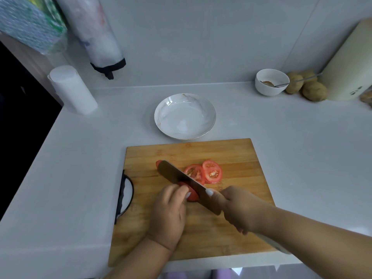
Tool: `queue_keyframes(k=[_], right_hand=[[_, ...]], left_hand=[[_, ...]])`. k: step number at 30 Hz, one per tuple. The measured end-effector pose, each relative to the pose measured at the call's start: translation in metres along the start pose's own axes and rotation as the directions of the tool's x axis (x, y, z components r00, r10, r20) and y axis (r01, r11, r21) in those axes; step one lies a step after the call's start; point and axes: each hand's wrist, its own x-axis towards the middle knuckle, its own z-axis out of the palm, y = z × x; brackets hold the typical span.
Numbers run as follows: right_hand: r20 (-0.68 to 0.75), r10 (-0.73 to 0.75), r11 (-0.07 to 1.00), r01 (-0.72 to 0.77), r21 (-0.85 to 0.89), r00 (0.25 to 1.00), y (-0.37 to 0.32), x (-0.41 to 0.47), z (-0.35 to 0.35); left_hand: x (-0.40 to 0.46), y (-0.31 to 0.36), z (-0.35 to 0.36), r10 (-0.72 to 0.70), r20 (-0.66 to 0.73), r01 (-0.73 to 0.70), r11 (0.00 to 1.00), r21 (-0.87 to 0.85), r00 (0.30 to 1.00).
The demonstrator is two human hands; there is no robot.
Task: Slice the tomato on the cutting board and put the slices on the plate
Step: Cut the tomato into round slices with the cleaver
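A wooden cutting board (231, 154) lies at the counter's front edge. On it, my left hand (168, 215) holds the remaining red tomato piece (192, 195) with curled fingers. My right hand (239, 208) grips the handle of a wide knife (177, 176), forefinger on the blade's spine. The blade stands against the tomato's right side, its tip pointing up and left. A small red end piece (158, 163) shows behind the tip. Several cut slices (211, 171) lie overlapping just right of the blade. The white plate (167, 109) sits beyond the board with nothing on it.
A white paper roll (72, 90) stands at the back left. A white bowl (267, 89) with a spoon, several potatoes (314, 91) and a cream canister (350, 65) crowd the back right corner. A cloth and a bag holder (94, 33) hang on the wall.
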Motion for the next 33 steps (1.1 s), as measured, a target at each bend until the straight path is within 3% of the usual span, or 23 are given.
queue_keyframes(k=[16,33], right_hand=[[-0.024,0.028,0.987,-0.024,0.159,0.999,-0.011,-0.036,-0.018],[0.023,0.051,0.994,-0.053,0.097,0.998,-0.015,-0.045,-0.018]], left_hand=[[0.002,0.004,-0.001,-0.066,0.003,0.066,0.997,0.049,0.998],[0.001,0.006,-0.001,-0.098,-0.001,0.098,0.995,0.001,0.995]])
